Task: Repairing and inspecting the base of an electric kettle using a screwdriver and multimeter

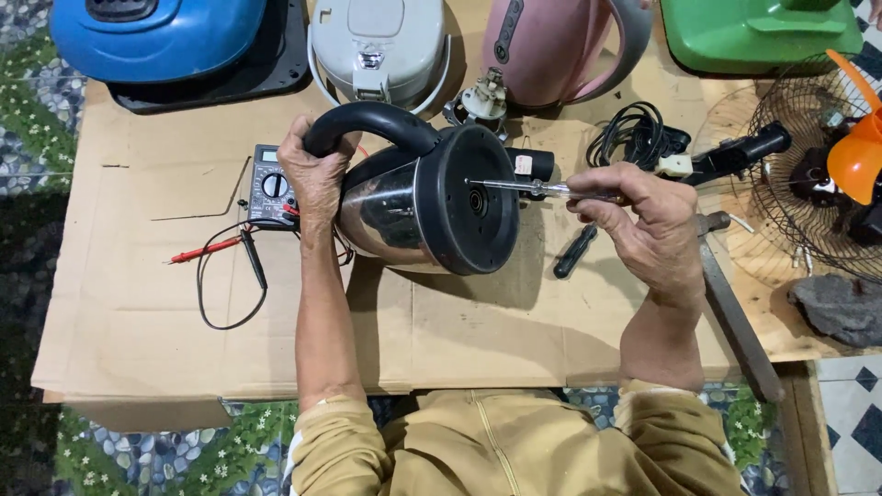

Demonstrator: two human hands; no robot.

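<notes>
A stainless-steel electric kettle [390, 207] lies on its side on the cardboard sheet [138, 312], its black round base [473, 197] turned toward the right. My left hand [314, 174] grips the kettle's black handle at the left. My right hand [648, 220] holds a screwdriver [537, 188] with a clear handle, and its metal tip touches the black base near the middle.
A multimeter [271, 186] with red and black probes lies left of the kettle. Behind are a blue appliance [156, 32], a grey cooker lid [378, 46], a pink kettle [551, 46] and a green casing [758, 32]. A fan with an orange blade [822, 170], a coiled black cord [634, 133] and a stone [841, 308] sit right.
</notes>
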